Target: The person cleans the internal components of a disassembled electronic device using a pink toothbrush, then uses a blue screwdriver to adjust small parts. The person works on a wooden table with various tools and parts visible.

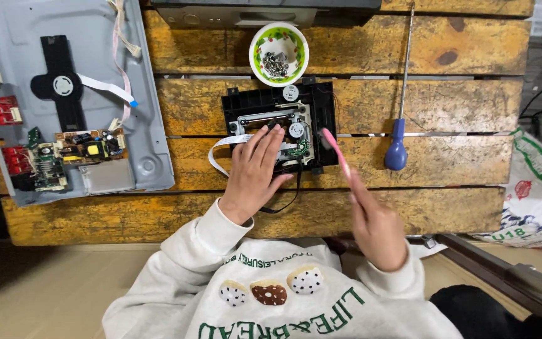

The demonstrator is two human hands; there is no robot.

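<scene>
A black disc-drive mechanism [308,100] with metal parts and small motors lies on the wooden table [446,150]. My left hand [255,176] rests flat on its near left part, fingers spread over the metal frame. A white flat ribbon cable [221,147] curls out from under that hand. My right hand [374,229] is raised at the table's near edge and grips a thin pink tool [335,149], whose tip points up over the mechanism's right side.
A blue-handled screwdriver [399,135] lies right of the mechanism. A green-rimmed bowl [265,63] holding several screws sits behind it. A grey metal chassis [145,125] with circuit boards [89,147] lies at the left. A printed sack [534,188] lies at the right.
</scene>
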